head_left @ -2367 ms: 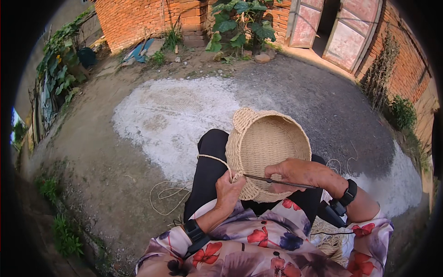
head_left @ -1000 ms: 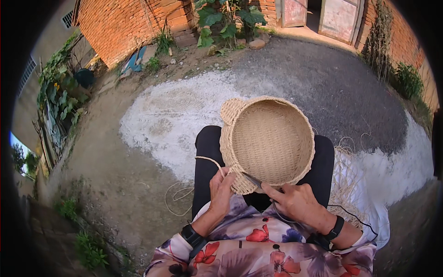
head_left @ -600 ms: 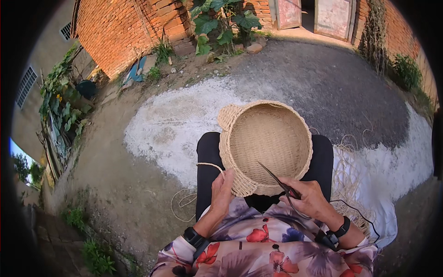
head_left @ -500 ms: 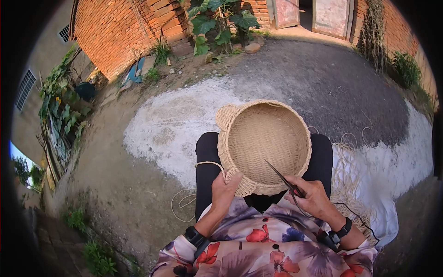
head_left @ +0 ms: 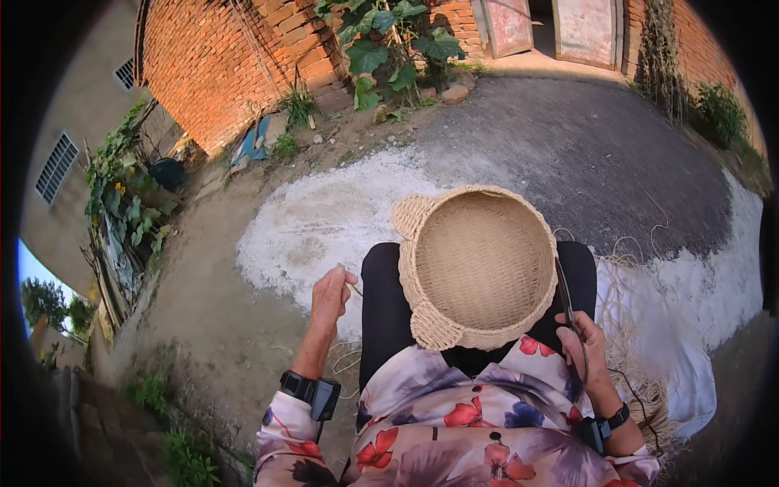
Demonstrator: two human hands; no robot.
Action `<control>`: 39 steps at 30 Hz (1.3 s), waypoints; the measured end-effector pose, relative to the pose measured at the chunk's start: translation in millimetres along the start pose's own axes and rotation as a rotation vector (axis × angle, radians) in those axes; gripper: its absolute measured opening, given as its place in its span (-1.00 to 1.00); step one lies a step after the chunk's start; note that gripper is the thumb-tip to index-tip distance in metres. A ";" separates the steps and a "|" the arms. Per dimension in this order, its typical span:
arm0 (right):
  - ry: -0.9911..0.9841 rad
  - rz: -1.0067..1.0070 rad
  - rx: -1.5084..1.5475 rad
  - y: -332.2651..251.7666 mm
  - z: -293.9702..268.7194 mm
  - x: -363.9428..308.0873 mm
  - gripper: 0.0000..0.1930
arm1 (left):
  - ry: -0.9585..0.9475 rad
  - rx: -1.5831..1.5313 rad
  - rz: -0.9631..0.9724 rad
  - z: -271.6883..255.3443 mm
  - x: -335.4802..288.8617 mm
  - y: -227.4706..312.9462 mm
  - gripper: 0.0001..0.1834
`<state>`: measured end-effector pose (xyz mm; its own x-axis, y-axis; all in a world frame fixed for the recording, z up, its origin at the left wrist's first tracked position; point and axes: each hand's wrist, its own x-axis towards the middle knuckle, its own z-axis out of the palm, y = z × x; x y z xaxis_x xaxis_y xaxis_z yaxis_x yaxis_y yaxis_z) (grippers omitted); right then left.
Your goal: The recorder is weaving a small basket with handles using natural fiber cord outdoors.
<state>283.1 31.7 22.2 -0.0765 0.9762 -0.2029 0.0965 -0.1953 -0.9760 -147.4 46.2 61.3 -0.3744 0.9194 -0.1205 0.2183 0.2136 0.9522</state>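
Note:
A round woven straw-coloured basket (head_left: 485, 264) rests on my lap, its open top facing up. Two rounded, ear-like woven tabs stick out from its left side, an upper tab (head_left: 412, 216) and a lower tab (head_left: 436, 326). My left hand (head_left: 331, 296) is apart from the basket, out to its left, fingers pinched on a thin cord (head_left: 355, 288) of which only a short end shows. In my right hand (head_left: 583, 347), beside the basket's right rim, is a pair of dark scissors (head_left: 564, 296), blades pointing away from me. Their tips lie close to the rim.
Loose cord (head_left: 629, 325) lies tangled over a white sheet (head_left: 682, 381) to my right. More cord (head_left: 347, 357) loops beside my left thigh. Ahead are pale and dark ground patches, leafy plants (head_left: 381, 49), a brick wall (head_left: 211, 73) and a partly open door (head_left: 586, 32).
My left hand has left the lower tab and moved out to the left. The scissors have swung from over the basket's inside to its right side. The cord no longer shows at the tab.

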 end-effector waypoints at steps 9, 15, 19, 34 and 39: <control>0.029 -0.022 0.030 7.7 -1.8 3.7 -0.75 | 0.590 0.006 0.623 -159.2 3.3 146.8 -0.66; 0.034 -0.051 -0.015 8.5 -0.1 6.7 -0.74 | 0.806 0.149 0.700 -173.4 -50.0 140.6 -0.62; 0.036 -0.037 -0.047 5.1 3.4 7.9 -0.72 | 0.950 0.289 0.718 -180.1 -61.2 113.5 -0.61; 0.329 -0.133 0.159 15.0 -43.3 23.6 -0.69 | 0.078 0.681 0.804 22.8 -41.6 26.6 -0.83; 0.551 -0.009 0.009 84.4 -84.8 42.3 -0.74 | -0.274 0.649 0.957 108.4 -46.3 39.9 -0.82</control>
<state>372.1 64.5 -62.1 0.4538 0.8822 -0.1258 0.0892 -0.1854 -0.9786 -23.7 48.0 74.4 0.3774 0.8193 0.4316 0.7497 -0.5439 0.3769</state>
